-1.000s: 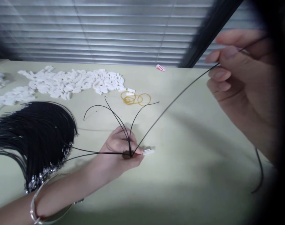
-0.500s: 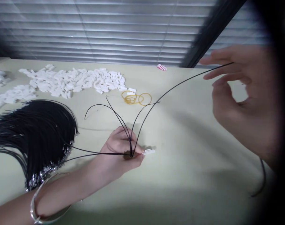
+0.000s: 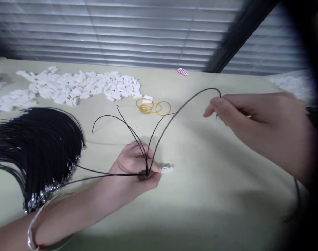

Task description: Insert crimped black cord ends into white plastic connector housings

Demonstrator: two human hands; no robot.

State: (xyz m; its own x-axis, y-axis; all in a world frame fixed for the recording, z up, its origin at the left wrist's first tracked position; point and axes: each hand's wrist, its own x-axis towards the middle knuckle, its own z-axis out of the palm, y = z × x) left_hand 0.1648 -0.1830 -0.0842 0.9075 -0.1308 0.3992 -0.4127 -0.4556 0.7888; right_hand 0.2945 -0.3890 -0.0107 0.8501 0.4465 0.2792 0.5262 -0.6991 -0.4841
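Observation:
Near the middle of the table, my left hand [image 3: 135, 164] is closed on a small white connector housing [image 3: 166, 169], which sticks out past the thumb and fingertip. Several black wires [image 3: 132, 129] fan out of that grip, some upward and two leftward over the wrist. On the right, my right hand [image 3: 263, 129] pinches the upper end of one long wire [image 3: 183, 105] between thumb and fingers; the wire arches from one hand to the other. A thick bundle of black wires [image 3: 51, 150] with shiny metal terminals lies left of my left hand.
Behind the bundle spreads a heap of white connector housings [image 3: 80, 85]. Yellow rubber bands [image 3: 147, 108] lie beyond my left hand. A red-striped white object [image 3: 183, 71] sits at the table's back edge, below the blinds [image 3: 122, 31]. A clear plastic bag [image 3: 292, 83] is at the back right.
My right hand has come down and leftward along the wire, and its spread fingers have closed on the wire's end, bending it into a tighter arch. My left hand keeps its grip.

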